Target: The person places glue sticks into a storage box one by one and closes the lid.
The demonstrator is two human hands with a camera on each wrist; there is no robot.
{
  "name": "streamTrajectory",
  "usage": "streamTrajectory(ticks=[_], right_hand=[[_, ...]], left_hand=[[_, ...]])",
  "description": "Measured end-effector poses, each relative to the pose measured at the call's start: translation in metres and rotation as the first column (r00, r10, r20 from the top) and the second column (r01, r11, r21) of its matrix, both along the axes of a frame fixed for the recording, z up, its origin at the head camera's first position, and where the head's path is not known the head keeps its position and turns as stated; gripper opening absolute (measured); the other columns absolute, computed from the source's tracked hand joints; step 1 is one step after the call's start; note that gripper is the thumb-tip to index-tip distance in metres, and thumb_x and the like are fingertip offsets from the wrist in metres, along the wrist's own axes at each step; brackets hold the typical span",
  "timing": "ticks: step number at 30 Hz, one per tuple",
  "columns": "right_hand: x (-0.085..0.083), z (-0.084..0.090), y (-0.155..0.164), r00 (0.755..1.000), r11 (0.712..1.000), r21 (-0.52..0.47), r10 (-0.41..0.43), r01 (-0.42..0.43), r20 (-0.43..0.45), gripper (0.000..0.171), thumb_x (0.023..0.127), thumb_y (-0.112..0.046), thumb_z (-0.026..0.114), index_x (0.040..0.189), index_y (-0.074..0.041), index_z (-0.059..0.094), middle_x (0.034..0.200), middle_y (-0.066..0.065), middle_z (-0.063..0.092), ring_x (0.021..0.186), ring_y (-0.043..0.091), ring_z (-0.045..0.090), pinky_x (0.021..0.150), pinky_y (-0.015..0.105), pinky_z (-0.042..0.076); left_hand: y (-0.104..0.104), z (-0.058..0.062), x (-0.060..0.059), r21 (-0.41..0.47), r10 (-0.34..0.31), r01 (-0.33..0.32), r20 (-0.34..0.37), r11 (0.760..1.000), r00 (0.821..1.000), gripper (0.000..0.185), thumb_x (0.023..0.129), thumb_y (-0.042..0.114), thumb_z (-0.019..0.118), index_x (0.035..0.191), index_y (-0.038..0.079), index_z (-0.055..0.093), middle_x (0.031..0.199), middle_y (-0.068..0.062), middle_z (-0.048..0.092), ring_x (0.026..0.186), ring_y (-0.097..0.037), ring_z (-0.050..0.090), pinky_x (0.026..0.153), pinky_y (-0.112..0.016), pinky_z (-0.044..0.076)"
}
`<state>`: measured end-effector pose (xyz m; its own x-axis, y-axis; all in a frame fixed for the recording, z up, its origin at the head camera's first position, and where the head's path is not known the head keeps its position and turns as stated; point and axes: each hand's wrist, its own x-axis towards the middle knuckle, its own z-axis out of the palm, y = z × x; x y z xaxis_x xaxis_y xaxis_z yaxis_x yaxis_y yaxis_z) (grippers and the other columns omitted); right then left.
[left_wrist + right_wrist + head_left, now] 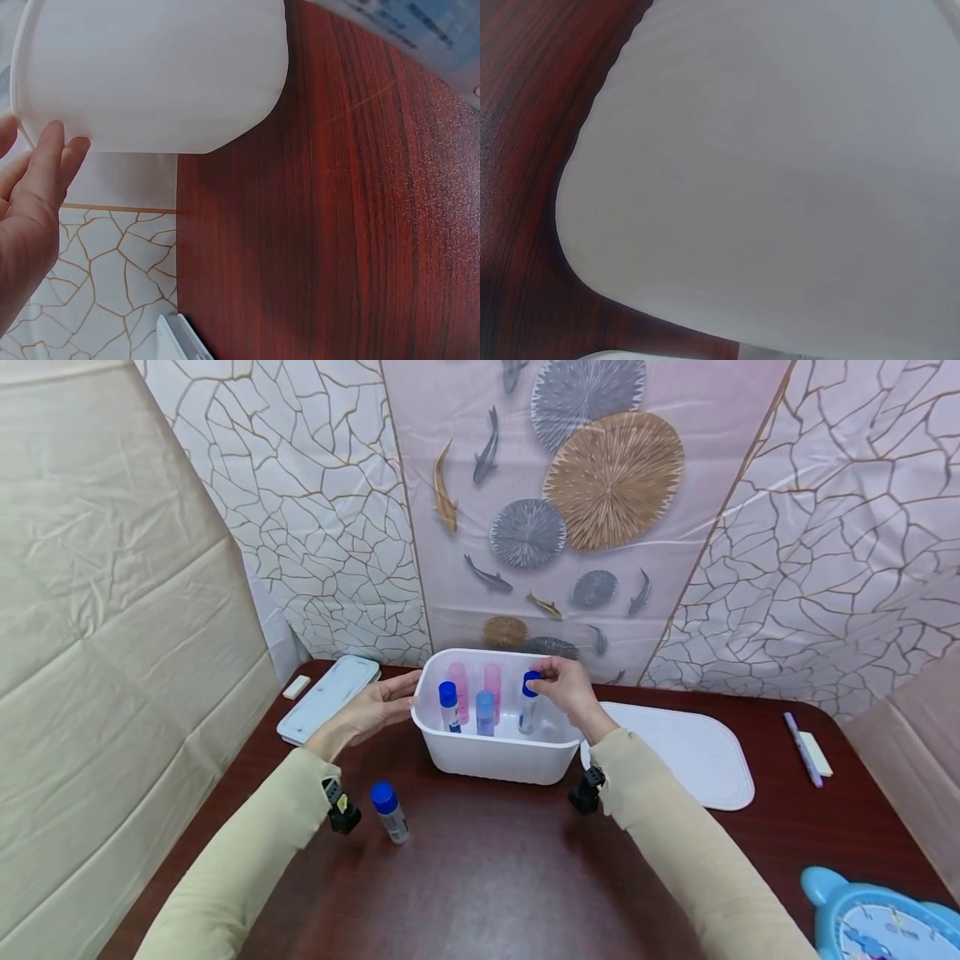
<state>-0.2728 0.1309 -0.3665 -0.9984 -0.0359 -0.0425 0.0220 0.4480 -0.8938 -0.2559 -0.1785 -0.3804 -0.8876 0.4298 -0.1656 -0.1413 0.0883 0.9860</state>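
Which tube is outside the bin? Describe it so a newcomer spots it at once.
Find the white bin on the dark red table. Come nearer from its left end, beside the left sleeve, to a greyish tube with a bright blue cap. Unlike the five tubes inside the bin, it sits on the table.

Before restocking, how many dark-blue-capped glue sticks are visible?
3: one glue stick on the table, one inside the white bin's left end, one held inside by the right hand; others may hide.
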Motion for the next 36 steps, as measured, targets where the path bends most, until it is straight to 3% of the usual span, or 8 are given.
streamTrajectory(ticks=[14,36], right_hand=[[-0.0006,0.0010,-0.0014,0.998,1.000,0.014,0.006,-0.007,0.056,0.032,0.088,-0.002,0.064,0.119,0.002,0.059,0.117,0.020,0.061,0.104,0.027,0.058,0.093,0.035,0.051],[0.0015,0.0033,0.0013,0.998,0.998,0.014,0.062,-0.062,0.027,0.040,0.087,-0.002,0.064,0.126,0.004,0.055,0.123,0.022,0.059,0.111,0.031,0.056,0.097,0.038,0.049]], left_hand=[[0.0000,-0.0014,-0.0007,-0.004,-0.003,0.003,-0.006,1.000,1.000,0.060,0.095,0.005,0.052,0.149,0.008,0.025,0.153,-0.009,0.028,0.137,-0.027,0.034,0.103,-0.034,0.041],[-0.0005,-0.0013,0.0001,0.018,-0.004,0.004,-0.011,1.000,1.000,0.060,0.096,0.004,0.050,0.149,0.006,0.024,0.153,-0.014,0.027,0.138,-0.030,0.032,0.103,-0.034,0.041]])
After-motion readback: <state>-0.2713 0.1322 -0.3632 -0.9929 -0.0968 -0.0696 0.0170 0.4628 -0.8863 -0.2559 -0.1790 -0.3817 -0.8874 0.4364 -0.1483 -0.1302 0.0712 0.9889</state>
